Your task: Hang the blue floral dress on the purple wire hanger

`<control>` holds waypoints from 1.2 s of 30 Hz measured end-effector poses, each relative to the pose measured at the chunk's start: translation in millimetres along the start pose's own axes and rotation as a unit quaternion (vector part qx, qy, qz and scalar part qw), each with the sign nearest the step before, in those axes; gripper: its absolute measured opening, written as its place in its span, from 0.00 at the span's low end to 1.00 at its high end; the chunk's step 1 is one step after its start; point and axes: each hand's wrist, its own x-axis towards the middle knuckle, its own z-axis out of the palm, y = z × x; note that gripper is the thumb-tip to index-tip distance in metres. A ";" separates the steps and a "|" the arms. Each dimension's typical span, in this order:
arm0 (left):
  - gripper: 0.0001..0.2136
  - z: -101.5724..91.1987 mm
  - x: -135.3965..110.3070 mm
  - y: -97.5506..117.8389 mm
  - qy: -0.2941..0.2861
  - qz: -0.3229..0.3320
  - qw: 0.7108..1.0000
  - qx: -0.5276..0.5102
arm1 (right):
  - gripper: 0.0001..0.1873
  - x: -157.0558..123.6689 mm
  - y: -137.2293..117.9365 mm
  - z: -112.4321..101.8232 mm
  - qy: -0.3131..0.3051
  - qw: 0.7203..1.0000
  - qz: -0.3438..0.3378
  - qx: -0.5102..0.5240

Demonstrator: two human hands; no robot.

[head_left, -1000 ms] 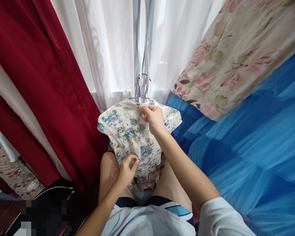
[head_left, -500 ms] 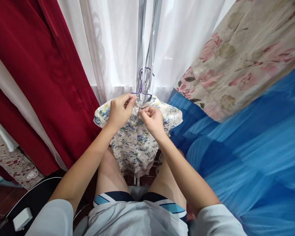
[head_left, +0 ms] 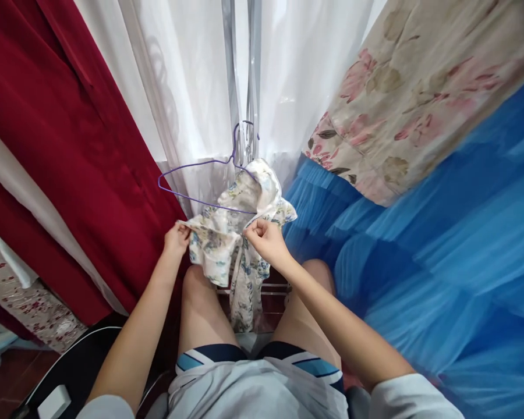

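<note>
A small floral dress (head_left: 227, 233), white with blue flowers, hangs half off a purple wire hanger (head_left: 192, 183). The hanger's left arm is bare; the right shoulder of the dress still drapes over its right side. The hanger hooks on a metal rail (head_left: 244, 87) in front of white curtains. My left hand (head_left: 177, 238) is closed, pinching the left edge of the dress. My right hand (head_left: 264, 240) is closed, pinching the dress near its middle. Both hands are just below the hanger, above my knees.
A dark red garment (head_left: 70, 128) hangs at the left. Blue tulle fabric (head_left: 441, 233) and a beige cloth with pink flowers (head_left: 419, 87) fill the right. White curtains (head_left: 192, 75) hang behind. A black chair edge (head_left: 70, 372) shows at the lower left.
Both hands have dropped from the dress collar at the hanger's top. The dress's left shoulder has come off the hanger, which now shows bare on the left.
</note>
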 end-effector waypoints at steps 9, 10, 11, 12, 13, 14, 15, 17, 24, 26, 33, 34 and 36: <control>0.12 89.6 -78.2 92.3 -0.182 -0.014 0.968 -0.169 | 0.08 -31.6 41.1 -43.7 -0.106 0.993 0.035 -0.049; 0.11 98.3 -84.6 107.8 -0.210 0.009 0.965 -0.155 | 0.11 -36.7 37.8 -46.3 -0.154 0.987 0.027 -0.032; 0.11 106.2 -90.1 120.5 -0.240 0.031 0.961 -0.134 | 0.13 -41.7 33.7 -48.0 -0.200 0.979 0.026 0.002; 0.11 113.3 -94.7 129.8 -0.264 0.054 0.957 -0.109 | 0.15 -46.4 29.3 -48.7 -0.241 0.968 0.035 0.051; 0.11 119.4 -98.3 135.5 -0.280 0.073 0.953 -0.083 | 0.18 -51.1 25.1 -48.7 -0.274 0.954 0.057 0.105; 0.12 124.5 -100.9 137.4 -0.288 0.090 0.951 -0.060 | 0.19 -55.6 21.2 -48.3 -0.294 0.940 0.088 0.153; 0.12 128.5 -102.8 135.8 -0.291 0.100 0.951 -0.041 | 0.19 -60.0 17.6 -47.7 -0.302 0.927 0.120 0.187; 0.14 133.8 -106.0 124.7 -0.307 0.088 0.947 -0.032 | 0.19 -67.5 10.7 -47.7 -0.288 0.918 0.167 0.215; 0.28 129.0 -140.9 71.8 -0.544 -0.116 0.823 -0.118 | 0.12 -64.9 -23.7 -98.8 -0.224 0.939 0.198 0.172; 0.24 120.8 -147.7 66.4 -0.556 -0.096 0.823 -0.059 | 0.11 -54.7 -32.3 -129.9 -0.211 0.956 0.169 0.115; 0.16 71.3 -112.7 87.9 -0.412 0.037 0.894 0.169 | 0.07 28.6 -37.7 -196.3 0.003 0.996 0.066 0.064; 0.16 63.8 -106.1 95.6 -0.397 0.045 0.900 0.171 | 0.07 45.3 -36.9 -191.4 0.013 0.995 0.060 0.075; 0.17 48.5 -94.0 110.4 -0.363 0.060 0.914 0.173 | 0.08 76.4 -35.8 -171.9 -0.008 0.994 0.059 0.095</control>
